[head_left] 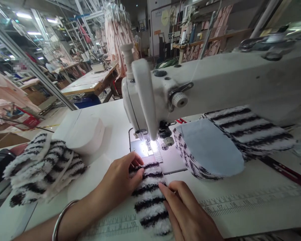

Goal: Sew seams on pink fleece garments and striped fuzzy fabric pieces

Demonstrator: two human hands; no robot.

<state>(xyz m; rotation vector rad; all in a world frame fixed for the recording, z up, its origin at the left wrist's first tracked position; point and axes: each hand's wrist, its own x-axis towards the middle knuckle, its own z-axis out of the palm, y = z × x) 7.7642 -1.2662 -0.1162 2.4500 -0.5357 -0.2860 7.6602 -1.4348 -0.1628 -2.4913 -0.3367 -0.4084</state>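
Ruler [225, 206] showing 17, 18; left fingers [137, 178] pinching striped fabric [150, 197], right fingers [168, 194] touching its edge, grip unclear; far edge lying near presser foot [149, 146].

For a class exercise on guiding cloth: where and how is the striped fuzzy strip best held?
Probably by its two long edges: left hand from the left, near the end by the presser foot; right hand from the right, partway down. The striped fuzzy strip lies lengthwise toward the camera, leaving both edges reachable.
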